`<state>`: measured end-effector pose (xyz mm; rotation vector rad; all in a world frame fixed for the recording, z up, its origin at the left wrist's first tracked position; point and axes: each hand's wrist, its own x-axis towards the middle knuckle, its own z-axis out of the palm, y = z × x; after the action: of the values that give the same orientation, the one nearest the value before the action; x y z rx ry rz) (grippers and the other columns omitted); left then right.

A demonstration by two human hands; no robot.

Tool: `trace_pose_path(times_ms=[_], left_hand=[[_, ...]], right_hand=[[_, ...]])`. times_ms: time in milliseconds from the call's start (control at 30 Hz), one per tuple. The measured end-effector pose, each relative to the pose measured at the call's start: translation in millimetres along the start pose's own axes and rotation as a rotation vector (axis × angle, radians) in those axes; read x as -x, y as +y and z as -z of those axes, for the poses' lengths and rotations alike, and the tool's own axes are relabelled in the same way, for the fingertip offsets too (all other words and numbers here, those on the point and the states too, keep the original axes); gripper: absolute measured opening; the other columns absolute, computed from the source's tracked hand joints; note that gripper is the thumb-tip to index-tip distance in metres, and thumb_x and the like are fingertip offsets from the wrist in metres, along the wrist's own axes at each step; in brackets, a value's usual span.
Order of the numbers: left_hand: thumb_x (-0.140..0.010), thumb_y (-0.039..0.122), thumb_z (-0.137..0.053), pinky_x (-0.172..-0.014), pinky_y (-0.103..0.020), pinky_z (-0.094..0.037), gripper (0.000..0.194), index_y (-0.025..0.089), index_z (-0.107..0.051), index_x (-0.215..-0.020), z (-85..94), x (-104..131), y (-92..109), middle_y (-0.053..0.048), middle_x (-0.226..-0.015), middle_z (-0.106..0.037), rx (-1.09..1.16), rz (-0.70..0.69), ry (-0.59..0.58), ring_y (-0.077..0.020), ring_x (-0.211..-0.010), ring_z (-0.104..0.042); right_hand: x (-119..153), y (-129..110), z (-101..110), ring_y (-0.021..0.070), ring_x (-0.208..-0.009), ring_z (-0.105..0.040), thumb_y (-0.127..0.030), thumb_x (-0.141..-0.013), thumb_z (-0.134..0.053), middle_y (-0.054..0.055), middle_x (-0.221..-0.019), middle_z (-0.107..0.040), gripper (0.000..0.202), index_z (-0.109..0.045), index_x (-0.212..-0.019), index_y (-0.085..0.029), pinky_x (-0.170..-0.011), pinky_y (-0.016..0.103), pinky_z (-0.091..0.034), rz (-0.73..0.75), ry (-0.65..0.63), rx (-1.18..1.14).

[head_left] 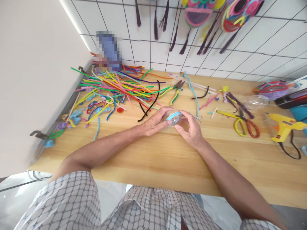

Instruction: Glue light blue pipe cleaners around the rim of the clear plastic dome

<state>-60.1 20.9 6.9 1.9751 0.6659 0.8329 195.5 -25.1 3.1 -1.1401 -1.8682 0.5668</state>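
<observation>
Between my two hands, just above the wooden table [153,153], is a clear plastic ball [176,120] with light blue pipe cleaner [174,115] across its upper part. My left hand [157,123] wraps the ball's left side, fingers closed against it. On the other side my right hand [191,129] grips it between thumb and fingers. Small scissors [199,119] lie partly hidden beside my right hand. Beyond it, a light blue pipe cleaner [194,92] stretches away across the wood.
A heap of coloured pipe cleaners [120,86] covers the back left. Yellow-green pliers [175,91] lie behind my hands. To the right are red-and-yellow scissors [246,124], a clear plastic shell [257,101] and a yellow glue gun [284,126]. Tasselled ornaments [198,14] hang on the tiled wall.
</observation>
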Motion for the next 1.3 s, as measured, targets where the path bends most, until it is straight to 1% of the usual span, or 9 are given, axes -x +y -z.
trace_pose_path(times_ms=[267,367,467,600,733,867,1033,1133,1300], left_hand=[[-0.110,0.055,-0.062,-0.132,-0.057,-0.047,0.068,0.026,-0.042,-0.169,-4.3,-0.9,3.0,-0.018,-0.166,-0.055,-0.110,0.002,0.041,-0.0345,-0.157,-0.053],[-0.111,0.053,-0.060,-0.135,-0.057,-0.044,0.067,0.025,-0.043,-0.170,-4.0,-0.7,3.6,-0.019,-0.166,-0.052,-0.170,-0.011,0.034,-0.0341,-0.160,-0.050],[-0.112,0.051,-0.058,-0.137,-0.058,-0.042,0.065,0.023,-0.043,-0.169,-4.0,-0.4,4.0,-0.020,-0.166,-0.052,-0.178,-0.034,0.020,-0.0337,-0.162,-0.048],[-0.110,0.051,-0.064,-0.138,-0.060,-0.041,0.068,0.024,-0.042,-0.168,-4.6,0.0,3.2,-0.020,-0.171,-0.050,-0.136,-0.025,0.030,-0.0350,-0.165,-0.047],[-0.104,0.053,-0.073,-0.137,-0.059,-0.043,0.079,0.022,-0.040,-0.168,-5.1,0.5,2.9,-0.021,-0.171,-0.051,-0.097,-0.030,0.037,-0.0363,-0.163,-0.050],[-0.104,0.051,-0.074,-0.132,-0.057,-0.050,0.080,0.025,-0.037,-0.170,-3.7,0.0,3.4,-0.020,-0.167,-0.055,-0.106,-0.016,0.032,-0.0344,-0.155,-0.059],[-0.101,0.054,-0.077,-0.131,-0.059,-0.049,0.077,0.025,-0.047,-0.166,-1.3,-1.3,2.9,-0.018,-0.161,-0.060,-0.157,0.004,0.054,-0.0356,-0.152,-0.059],[-0.100,0.059,-0.077,-0.129,-0.058,-0.050,0.075,0.024,-0.051,-0.161,-0.9,-0.4,1.8,-0.018,-0.158,-0.061,-0.129,0.081,0.074,-0.0352,-0.148,-0.061],[-0.097,0.065,-0.076,-0.129,-0.060,-0.048,0.080,0.019,-0.049,-0.156,-2.0,0.5,-2.2,-0.019,-0.153,-0.063,-0.073,0.208,0.096,-0.0360,-0.143,-0.065]], right_hand=[[-1.4,-0.2,2.8,0.0335,-0.138,-0.068,-0.036,-0.100,-0.072,0.016,-0.151,-0.069,0.049,-0.064,-0.147,-0.026,-0.108,0.054,-0.063,0.032,0.198,0.005],[-1.0,-0.9,4.3,0.0273,-0.108,-0.076,-0.027,-0.101,-0.061,0.008,-0.114,-0.080,0.018,-0.076,-0.112,-0.027,-0.095,0.045,-0.063,0.028,0.221,0.003],[0.1,0.1,4.5,0.0209,-0.076,-0.068,-0.024,-0.103,-0.053,0.001,-0.083,-0.075,0.024,-0.073,-0.090,-0.027,-0.076,0.037,-0.058,-0.077,0.228,-0.024],[0.4,2.8,1.4,0.0212,-0.078,-0.071,-0.038,-0.108,-0.056,0.001,-0.084,-0.075,0.023,-0.074,-0.102,-0.026,-0.077,0.037,-0.059,-0.208,0.266,-0.104],[0.4,3.7,-2.3,0.0218,-0.082,-0.073,-0.049,-0.103,-0.070,0.003,-0.093,-0.077,0.026,-0.073,-0.116,-0.025,-0.079,0.038,-0.061,-0.234,0.220,-0.135],[-0.9,4.4,-3.7,0.0226,-0.087,-0.074,-0.046,-0.103,-0.071,0.004,-0.096,-0.078,0.028,-0.071,-0.121,-0.025,-0.083,0.039,-0.063,-0.210,0.197,-0.112],[-7.5,8.8,-6.7,0.0199,-0.076,-0.071,-0.031,-0.107,-0.050,0.003,-0.097,-0.081,0.025,-0.073,-0.117,-0.026,-0.082,0.039,-0.062,-0.191,0.207,-0.115],[-11.5,9.7,-9.6,0.0198,-0.072,-0.070,-0.028,-0.103,-0.047,0.002,-0.087,-0.077,0.027,-0.073,-0.108,-0.026,-0.078,0.036,-0.060,-0.192,0.175,-0.095],[-16.5,8.8,-13.9,0.0222,-0.076,-0.071,-0.029,-0.104,-0.049,0.002,-0.082,-0.075,0.027,-0.074,-0.114,-0.026,-0.083,0.036,-0.058,-0.204,0.178,-0.046]])
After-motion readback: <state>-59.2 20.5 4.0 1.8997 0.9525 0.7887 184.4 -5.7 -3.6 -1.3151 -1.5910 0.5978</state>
